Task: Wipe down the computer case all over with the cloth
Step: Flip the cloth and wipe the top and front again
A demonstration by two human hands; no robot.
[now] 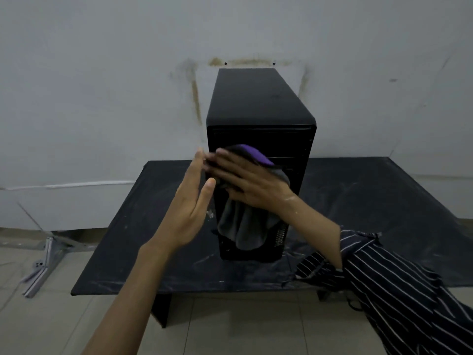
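A black tower computer case is standing upright at the middle of a low black desk, its front panel facing the viewer and its back near a stained white wall. A grey and purple cloth is lying flat against the front panel, its lower folds hanging down toward six o'clock. The right hand is pressing it there; the grip is open, with fingers spread straight and curled round nothing. The left hand is hovering at nine o'clock of the cloth, beside the case's left front edge. Its grip is open and empty, and contact with the case cannot be told.

The step in hand appears to be wiping the front panel. The next move is likely calling for strokes across the rest of the front, then the top and sides, with the left hand steadying the tower.

A striped sleeve is showing at four o'clock, and a metal frame is lying on the tiled floor at eight o'clock.
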